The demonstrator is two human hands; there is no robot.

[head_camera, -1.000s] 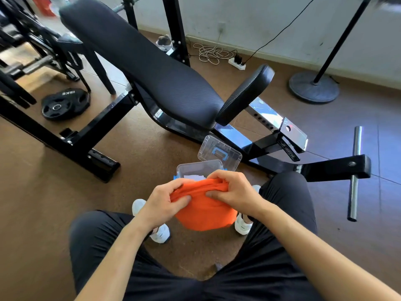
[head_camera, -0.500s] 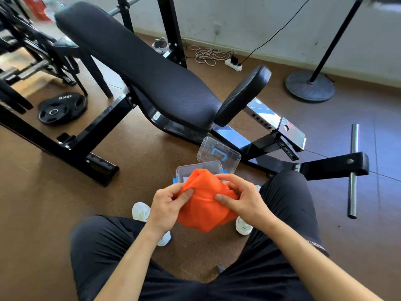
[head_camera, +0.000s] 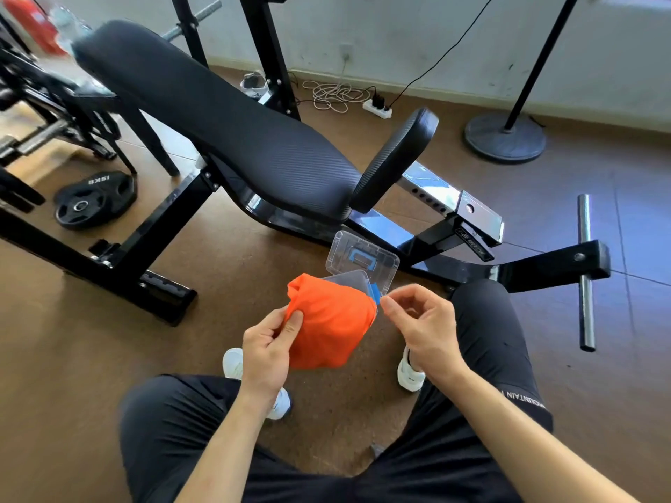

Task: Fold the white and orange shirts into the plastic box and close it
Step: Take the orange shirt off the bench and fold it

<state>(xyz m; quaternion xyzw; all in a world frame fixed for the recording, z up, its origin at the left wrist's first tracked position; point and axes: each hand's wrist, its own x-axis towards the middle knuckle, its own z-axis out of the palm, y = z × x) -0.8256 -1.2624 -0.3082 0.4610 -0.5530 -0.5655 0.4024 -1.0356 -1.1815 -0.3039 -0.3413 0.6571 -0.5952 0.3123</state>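
The bundled orange shirt hangs in front of me, over the near side of the clear plastic box on the floor. My left hand pinches the shirt's left edge. My right hand is off the cloth, just right of it, fingers loosely curled and holding nothing. The box's clear lid with a blue handle leans open behind the box. A blue latch shows at the box's right side. The white shirt is hidden behind the orange one.
A black weight bench slants across the floor behind the box, its frame and a steel bar to the right. A 15 kg plate lies at left. My knees and white shoes flank the box. A stand base sits far right.
My right hand has let go of the orange shirt and drawn right. The left hand has carried the bundle forward over the box, covering the white cloth seen inside earlier.
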